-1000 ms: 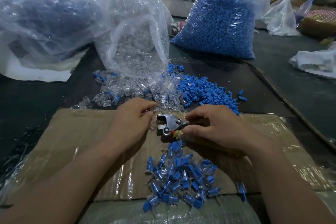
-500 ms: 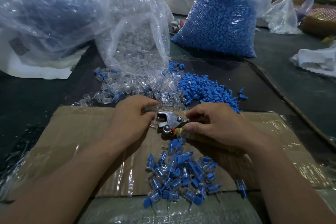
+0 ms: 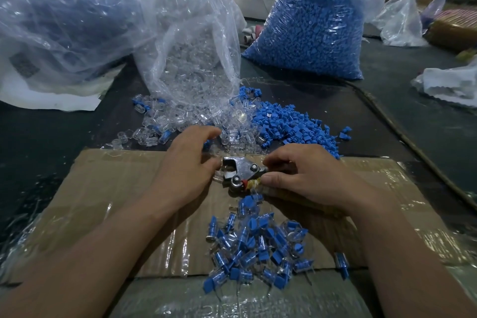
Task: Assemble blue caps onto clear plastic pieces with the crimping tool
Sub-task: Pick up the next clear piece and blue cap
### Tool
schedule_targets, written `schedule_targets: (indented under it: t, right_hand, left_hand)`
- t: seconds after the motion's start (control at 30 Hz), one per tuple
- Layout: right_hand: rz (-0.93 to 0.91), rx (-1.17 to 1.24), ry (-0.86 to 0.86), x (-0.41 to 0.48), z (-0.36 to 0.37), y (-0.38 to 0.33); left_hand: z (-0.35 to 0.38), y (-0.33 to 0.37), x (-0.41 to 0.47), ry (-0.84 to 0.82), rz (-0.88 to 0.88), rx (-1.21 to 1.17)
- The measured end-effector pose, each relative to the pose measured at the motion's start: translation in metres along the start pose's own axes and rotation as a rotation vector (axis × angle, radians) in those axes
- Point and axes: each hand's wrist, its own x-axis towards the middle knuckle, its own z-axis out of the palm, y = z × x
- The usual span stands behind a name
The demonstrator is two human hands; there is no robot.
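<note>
My right hand (image 3: 307,175) grips the handles of the metal crimping tool (image 3: 241,171), whose jaws point left. My left hand (image 3: 185,165) holds a clear plastic piece (image 3: 218,177) at the jaws, thumb and fingers pinched on it. Loose clear plastic pieces (image 3: 180,121) spill from an open bag just beyond my hands. A pile of loose blue caps (image 3: 291,128) lies to the right of them. Several finished blue-and-clear assemblies (image 3: 255,248) are heaped on the cardboard in front of the tool.
A tape-covered cardboard sheet (image 3: 108,188) serves as the work surface on a dark table. A full bag of blue caps (image 3: 309,31) stands at the back right. A large clear bag (image 3: 64,15) fills the back left. White plastic (image 3: 449,82) lies at the right edge.
My left hand has pushed the clear piece closer into the tool's jaws. The right hand and tool have stayed in place.
</note>
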Motion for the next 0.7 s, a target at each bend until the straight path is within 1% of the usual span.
schedule_targets:
  t: [0.07,0.1,0.23,0.4,0.57,0.7]
  right_hand:
    - [-0.002,0.000,0.000,0.0000,0.0002,0.0000]
    - [-0.001,0.002,0.000,-0.0001,0.0003,-0.0001]
    - [0.000,0.002,-0.002,-0.0005,-0.0001,-0.0010]
    - [-0.004,-0.006,-0.005,-0.0003,-0.0006,-0.0020]
    - [-0.003,-0.002,0.000,-0.0011,-0.0008,-0.0025]
    - [-0.006,0.000,0.009,-0.0010,-0.0006,-0.0023]
  left_hand:
    - [0.0010,-0.0017,0.0019,-0.065,0.019,0.088]
    - [0.0017,-0.0023,0.0033,-0.066,0.037,0.113]
    - [0.0025,-0.0023,0.0039,0.005,0.049,0.092]
    - [0.0033,-0.0030,0.0021,0.018,0.024,0.080]
    - [0.0026,-0.0033,0.0030,0.074,-0.013,0.096]
    - [0.0041,-0.0047,0.0044,0.000,-0.007,0.150]
